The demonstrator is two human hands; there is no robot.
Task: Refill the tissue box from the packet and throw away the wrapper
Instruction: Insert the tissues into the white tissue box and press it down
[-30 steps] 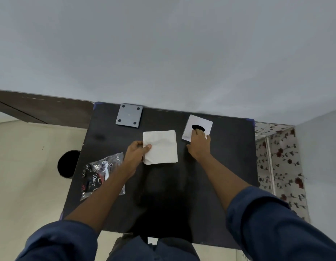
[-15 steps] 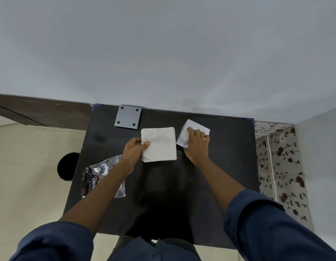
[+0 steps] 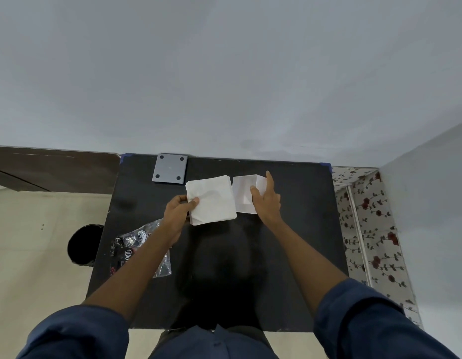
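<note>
- Grip first: the left hand [image 3: 176, 213] pinches the near-left corner of the tissue stack [image 3: 211, 199], thumb on top and fingers tucked beneath, probably to keep the loose sheets squared before they go in
- Left of everything, a dark round bin [image 3: 85, 245] stands on the floor just beside the worktop [image 3: 297, 244], handy for the rubbish
- On the worktop's near-left part lies the wrapper [image 3: 136, 244], crinkled glossy film, clear with dark print, partly hidden under the left forearm and not yet thrown away
- A flat grey square plate [image 3: 169, 168] with four dark dots lies by the far edge
- Soft, slightly creased white sheets make up the stack, square, with layered edges showing at its near side
- Just right of it the tissue box [image 3: 244, 194], smooth white card, is tipped so its hollow inside shows, seemingly readied for loading
- At the right, the right hand [image 3: 266, 200] holds the box's right wall, thumb inside, index finger raised; its other fingers are hidden
</note>
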